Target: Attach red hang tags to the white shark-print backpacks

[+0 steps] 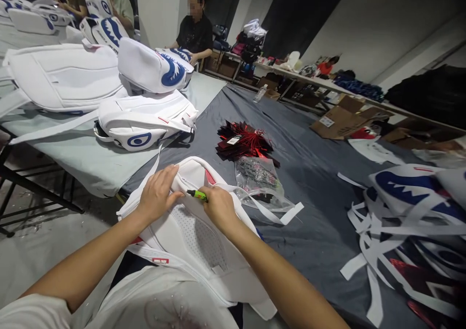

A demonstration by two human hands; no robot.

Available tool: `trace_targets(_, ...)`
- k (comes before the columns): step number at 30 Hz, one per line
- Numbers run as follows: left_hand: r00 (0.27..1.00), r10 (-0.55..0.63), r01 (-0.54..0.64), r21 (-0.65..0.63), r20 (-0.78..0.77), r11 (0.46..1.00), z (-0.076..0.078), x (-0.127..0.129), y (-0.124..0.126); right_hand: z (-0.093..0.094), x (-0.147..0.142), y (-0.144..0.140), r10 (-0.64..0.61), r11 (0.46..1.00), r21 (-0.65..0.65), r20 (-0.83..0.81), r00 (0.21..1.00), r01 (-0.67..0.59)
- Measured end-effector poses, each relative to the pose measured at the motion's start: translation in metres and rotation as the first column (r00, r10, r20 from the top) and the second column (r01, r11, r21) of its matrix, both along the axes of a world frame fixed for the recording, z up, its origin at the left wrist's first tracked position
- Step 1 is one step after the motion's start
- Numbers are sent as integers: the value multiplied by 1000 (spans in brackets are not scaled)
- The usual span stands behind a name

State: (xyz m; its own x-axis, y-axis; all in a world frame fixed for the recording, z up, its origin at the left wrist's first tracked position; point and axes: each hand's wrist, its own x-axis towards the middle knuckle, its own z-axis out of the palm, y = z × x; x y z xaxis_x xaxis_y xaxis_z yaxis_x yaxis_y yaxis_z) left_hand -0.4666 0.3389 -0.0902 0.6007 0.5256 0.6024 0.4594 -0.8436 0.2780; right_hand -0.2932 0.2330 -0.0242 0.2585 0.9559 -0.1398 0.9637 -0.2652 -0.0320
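A white backpack (196,227) lies at the table's near edge and over my lap, its perforated back panel facing up. My left hand (157,193) grips the upper edge of the bag, fingers over the fabric and thumb pointing towards the other hand. In my right hand (220,207) is a slim green and black pen-like tool (197,194); its dark tip points left, close to my left thumb. The tool's exact kind cannot be made out. Loose white straps (269,210) stretch out to the right of the bag.
Finished-looking white bags (145,120) are piled at left. Ahead lie a bundle of red and black tags (243,142) and a clear plastic bag (258,176). More strapped bags (407,193) sit at right, near cardboard boxes (342,118). Several people work at the back.
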Motion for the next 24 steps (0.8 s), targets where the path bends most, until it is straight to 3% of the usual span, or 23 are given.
trace_targets(5, 999, 27, -25, 40, -45, 999, -5, 6, 1, -4, -7, 4, 80, 996, -54, 95, 992, -76)
trace_targets(9, 998, 50, -48, 74, -27, 996, -7, 7, 2, 10, -15, 5, 82, 991, -113, 134, 988, -67)
trace_targets(12, 1000, 23, -24, 74, 9, 997, -9, 3, 3, 20, -19, 12, 139, 990, 11, 164, 977, -142)
trace_targets(16, 998, 3, -7, 81, 58, 997, -17, -3, 9, 17, -18, 37, 360, 926, 79, 116, 926, -370)
trace_targets(21, 996, -7, -6, 140, 92, 990, -26, -1, 25, 8, -10, 63, 389, 907, 134, 99, 916, -399)
trace_targets(24, 999, 16, -22, 114, 48, 993, -22, -2, 28, 10, -8, 62, 440, 861, 217, 140, 887, -461)
